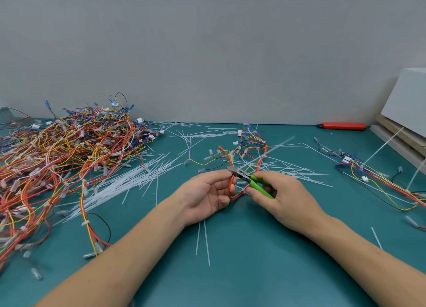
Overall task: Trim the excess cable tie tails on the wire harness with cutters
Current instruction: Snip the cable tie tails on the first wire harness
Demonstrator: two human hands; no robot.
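Over teal mat (230,249), left hand (207,198) gripping harness (231,184), right hand (285,196) gripping cutters (251,180)

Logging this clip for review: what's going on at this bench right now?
A person is trimming cable ties at a teal-covered table. The right hand grips green-handled metal cutters, their head set against a small red-and-yellow wire harness that the left hand holds by its red wires. A large tangled heap of multicoloured wire harnesses lies on the left, and thin white plastic cable ties are scattered across the mat.
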